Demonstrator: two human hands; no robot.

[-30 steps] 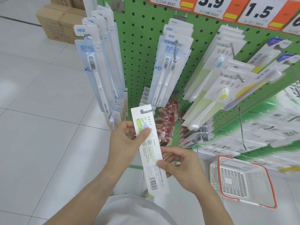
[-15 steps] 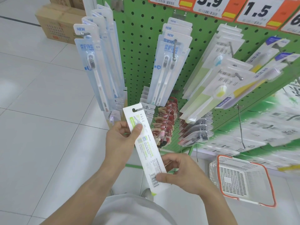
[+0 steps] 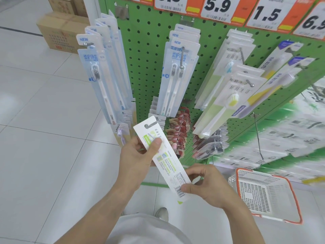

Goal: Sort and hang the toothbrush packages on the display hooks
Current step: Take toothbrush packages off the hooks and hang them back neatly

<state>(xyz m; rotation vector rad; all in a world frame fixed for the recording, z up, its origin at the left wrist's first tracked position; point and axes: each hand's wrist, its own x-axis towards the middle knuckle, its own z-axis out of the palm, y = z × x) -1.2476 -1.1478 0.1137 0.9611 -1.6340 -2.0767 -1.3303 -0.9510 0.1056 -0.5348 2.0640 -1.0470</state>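
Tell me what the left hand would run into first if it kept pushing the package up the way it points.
Likely the clear packs on the lower hook just above the held package: its top edge already overlaps them in view. The left hand grips its upper part. Depth is unclear, so it might pass in front and reach the blue packs.
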